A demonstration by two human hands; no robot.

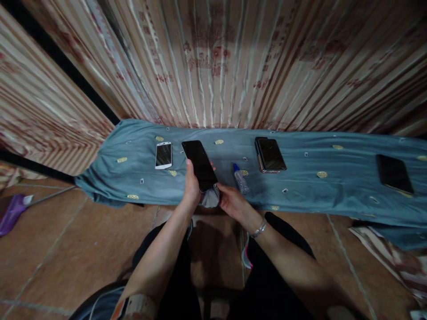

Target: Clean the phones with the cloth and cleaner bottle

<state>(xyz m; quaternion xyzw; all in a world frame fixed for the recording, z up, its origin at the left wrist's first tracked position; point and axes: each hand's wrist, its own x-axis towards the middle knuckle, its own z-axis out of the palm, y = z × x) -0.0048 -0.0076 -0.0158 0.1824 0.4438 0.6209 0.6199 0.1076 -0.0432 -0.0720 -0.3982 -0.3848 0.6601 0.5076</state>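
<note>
My left hand (192, 184) is wrapped round a black smartphone (200, 164), thumb along its left edge and fingertips showing at the right edge. The dark screen faces up, tilted slightly over the cloth. At the phone's lower end my right hand (232, 201) pinches a grey cloth (211, 198), which hangs below and behind that corner. Just right of the hands lies a small clear bottle with a blue cap (240, 178). A white smartphone (163, 155) with a dark screen rests left of the held phone.
A teal patterned cloth (300, 191) covers the long, narrow table. Stacked phones (271, 154) lie right of centre, and a black tablet-like device (394, 174) is farther right. Behind hangs a pleated curtain (213, 66). A purple dustpan-like object (12, 214) is on the floor at left.
</note>
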